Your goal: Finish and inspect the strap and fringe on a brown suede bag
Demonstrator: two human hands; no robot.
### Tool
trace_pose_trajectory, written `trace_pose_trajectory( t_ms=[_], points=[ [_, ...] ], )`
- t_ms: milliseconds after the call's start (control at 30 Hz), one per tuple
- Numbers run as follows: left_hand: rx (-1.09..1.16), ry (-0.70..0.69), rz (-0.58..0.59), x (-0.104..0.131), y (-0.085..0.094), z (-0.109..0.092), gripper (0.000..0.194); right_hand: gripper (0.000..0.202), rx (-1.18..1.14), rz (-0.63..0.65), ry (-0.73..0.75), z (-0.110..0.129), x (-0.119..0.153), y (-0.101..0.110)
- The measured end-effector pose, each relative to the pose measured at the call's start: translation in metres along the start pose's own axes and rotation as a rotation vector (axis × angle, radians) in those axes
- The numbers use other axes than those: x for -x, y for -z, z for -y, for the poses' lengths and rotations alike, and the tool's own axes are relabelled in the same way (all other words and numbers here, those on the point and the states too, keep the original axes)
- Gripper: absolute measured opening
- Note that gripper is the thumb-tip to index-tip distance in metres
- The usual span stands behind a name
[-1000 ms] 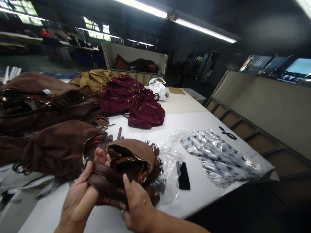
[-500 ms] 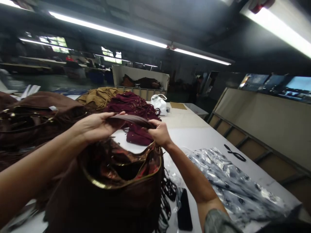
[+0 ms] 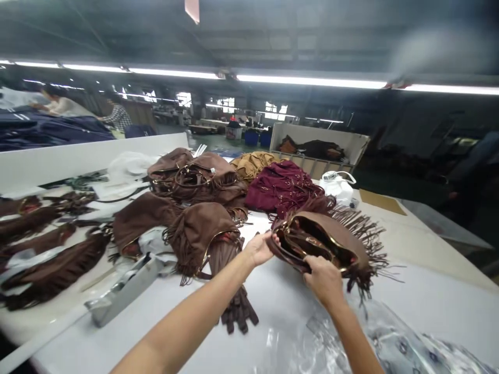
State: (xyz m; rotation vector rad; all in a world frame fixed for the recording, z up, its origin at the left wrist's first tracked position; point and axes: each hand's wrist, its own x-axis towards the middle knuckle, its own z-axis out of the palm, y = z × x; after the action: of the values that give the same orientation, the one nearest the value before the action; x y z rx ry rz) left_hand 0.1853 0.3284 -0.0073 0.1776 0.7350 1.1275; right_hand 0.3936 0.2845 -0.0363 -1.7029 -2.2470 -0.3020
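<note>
A brown fringed bag [image 3: 343, 234] hangs tilted over the white table, its zipped mouth open toward me and its fringe flung out to the right. My left hand [image 3: 260, 249] is closed on the bag's handle at its left end. Further right along the same handle, my right hand [image 3: 323, 278] grips it near the bag's mouth. Just behind the bag lies a pile of maroon fringed bags [image 3: 278, 187]. Left of my left hand rests another brown fringed bag [image 3: 206, 228] with long strips hanging toward me.
More brown bags [image 3: 142, 218] cover the table's left side, beside a grey box [image 3: 125, 296]. Clear plastic [image 3: 323, 337] lies at the front right. A white container [image 3: 339, 188] and tan bags [image 3: 255, 162] stand behind. A person in a checked top [image 3: 118, 115] is far left.
The view has swung left. The bag has moved away from me over the table, tipping onto its side with its fringe swinging out; both hands still hold the handle.
</note>
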Motion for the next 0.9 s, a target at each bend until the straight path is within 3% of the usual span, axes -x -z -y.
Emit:
trace_pose_trajectory(
  t_ms=[100, 167, 233, 333, 467, 533, 600, 767, 900],
  points=[
    [-0.107, 0.084, -0.209, -0.006, 0.075, 0.047, 0.014, 0.023, 0.002, 0.388, -0.062, 0.026, 0.027, -0.063],
    [-0.201, 0.143, -0.31, 0.008, 0.124, 0.071, 0.012, 0.022, -0.023, 0.57, -0.002, 0.045, 0.048, -0.094],
    [-0.312, 0.194, -0.394, 0.029, 0.17, 0.081, 0.009, 0.021, -0.04, 0.685, 0.065, 0.061, 0.067, -0.115],
    [-0.508, 0.176, -0.538, 0.057, 0.233, 0.07, 0.008, 0.022, -0.04, 0.78, 0.097, 0.077, 0.084, -0.132],
    [-0.851, -0.02, -0.698, 0.07, 0.298, 0.029, 0.011, 0.026, -0.01, 0.864, 0.101, 0.084, 0.083, -0.137],
    [-1.061, -0.134, -0.715, 0.066, 0.32, 0.006, 0.012, 0.027, 0.009, 0.891, 0.095, 0.088, 0.076, -0.132],
    [-1.268, -0.252, -0.65, 0.056, 0.334, -0.014, 0.02, 0.031, 0.028, 0.897, 0.086, 0.095, 0.069, -0.121],
    [-1.685, -0.438, -0.194, 0.008, 0.34, -0.049, 0.045, 0.028, -0.059, 0.76, -0.009, 0.127, 0.065, -0.083],
    [-1.901, -0.465, 0.133, -0.032, 0.34, -0.067, 0.03, 0.027, -0.14, 0.718, -0.17, 0.153, 0.078, -0.065]
  ],
)
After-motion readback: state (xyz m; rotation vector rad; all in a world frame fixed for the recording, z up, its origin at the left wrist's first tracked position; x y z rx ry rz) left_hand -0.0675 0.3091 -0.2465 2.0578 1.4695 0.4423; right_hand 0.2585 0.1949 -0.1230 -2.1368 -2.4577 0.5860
